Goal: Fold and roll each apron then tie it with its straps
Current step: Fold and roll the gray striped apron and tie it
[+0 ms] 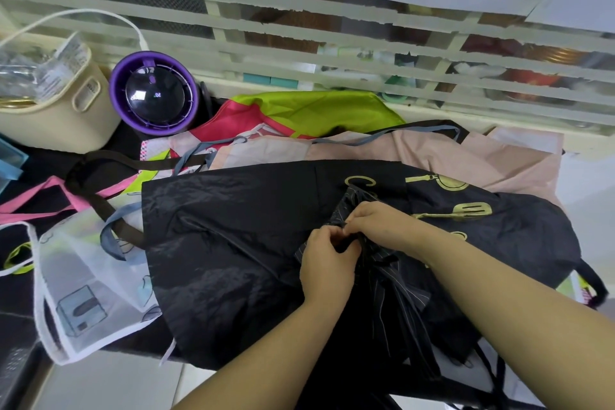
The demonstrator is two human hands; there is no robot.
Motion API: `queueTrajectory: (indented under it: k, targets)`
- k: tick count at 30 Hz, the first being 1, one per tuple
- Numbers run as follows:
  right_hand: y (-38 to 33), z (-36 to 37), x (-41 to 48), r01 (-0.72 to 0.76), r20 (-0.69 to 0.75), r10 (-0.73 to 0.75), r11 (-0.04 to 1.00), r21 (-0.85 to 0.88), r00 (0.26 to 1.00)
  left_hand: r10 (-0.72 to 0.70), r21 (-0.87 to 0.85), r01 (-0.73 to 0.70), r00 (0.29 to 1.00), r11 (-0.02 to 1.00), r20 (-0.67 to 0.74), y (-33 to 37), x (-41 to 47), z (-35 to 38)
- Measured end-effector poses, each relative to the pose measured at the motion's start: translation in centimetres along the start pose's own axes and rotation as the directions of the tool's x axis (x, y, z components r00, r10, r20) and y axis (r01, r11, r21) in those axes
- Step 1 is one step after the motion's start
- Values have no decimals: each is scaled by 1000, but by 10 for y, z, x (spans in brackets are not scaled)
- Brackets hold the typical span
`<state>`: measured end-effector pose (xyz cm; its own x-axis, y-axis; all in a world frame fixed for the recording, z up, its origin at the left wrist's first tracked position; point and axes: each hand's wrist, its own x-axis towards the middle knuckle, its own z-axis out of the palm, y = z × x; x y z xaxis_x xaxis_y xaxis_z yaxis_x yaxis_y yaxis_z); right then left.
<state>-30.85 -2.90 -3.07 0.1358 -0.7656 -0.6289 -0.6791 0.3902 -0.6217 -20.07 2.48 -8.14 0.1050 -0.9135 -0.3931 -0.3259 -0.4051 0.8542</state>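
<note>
A dark pinstriped apron [396, 280] lies bunched into a long narrow shape on top of a spread black apron with gold kitchen prints [233, 243]. My left hand [327, 263] and my right hand [379, 225] meet at the upper part of the striped bundle. Both pinch its fabric and a thin dark strap between fingers and thumbs. More dark straps [492, 373] hang off the table edge at the lower right.
Other aprons lie in a heap: a pink one [482, 156], a green and red one [309, 110], a sheer white printed one [83, 283] at the left. A purple round device [154, 93] and a cream basket [56, 103] stand at the back left, before a slatted window.
</note>
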Motion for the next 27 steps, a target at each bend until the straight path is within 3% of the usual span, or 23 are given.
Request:
queueTrajectory:
  k: [7,10,13,15,17,20,27]
  targets:
    - [4,-2,-2,-15,-51,21,995,99,998,-105,-238,98,994,966,-17,3,4,8]
    - [6,-3,-3,-5,-65,14,991,135,998,-106,-195,111,994,975,37,4,6,4]
    - [11,-5,-5,61,-105,-47,989,133,993,-83,-34,89,983,995,166,8,10,-12]
    - [17,-9,-6,154,-169,-150,988,8,974,-56,120,25,963,992,265,13,15,-24]
    - [23,-11,-6,212,-195,-257,951,-225,947,-19,253,-71,941,965,338,17,17,-32]
    - [27,-8,-1,245,-185,-355,862,-444,916,65,351,-200,930,915,360,17,18,-34]
    - [21,-14,8,288,-105,-462,698,-655,881,242,521,-398,908,755,343,16,19,-44]
